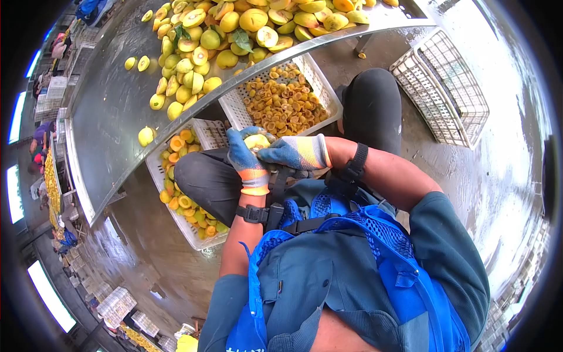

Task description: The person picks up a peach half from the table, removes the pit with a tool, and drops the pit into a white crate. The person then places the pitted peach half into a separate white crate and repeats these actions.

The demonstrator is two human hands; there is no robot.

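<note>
Above my lap, both gloved hands come together around a pale yellow peach. My left hand wraps it from the left, its blue-coated fingers curled over the far side. From the right, my right hand presses its closed fingers against the fruit; whether a small tool is also in that hand I cannot tell. Just beyond the hands stands a white crate of small orange-brown pit pieces. Beside my left knee, another white crate holds hollowed orange-yellow peach halves.
A metal table spans the far side, its raised edge above the crates. Yellow peaches, many cut in half, are heaped on it with some leaves. An upright white crate stands at right on the wet floor. Stacked crates and people appear far left.
</note>
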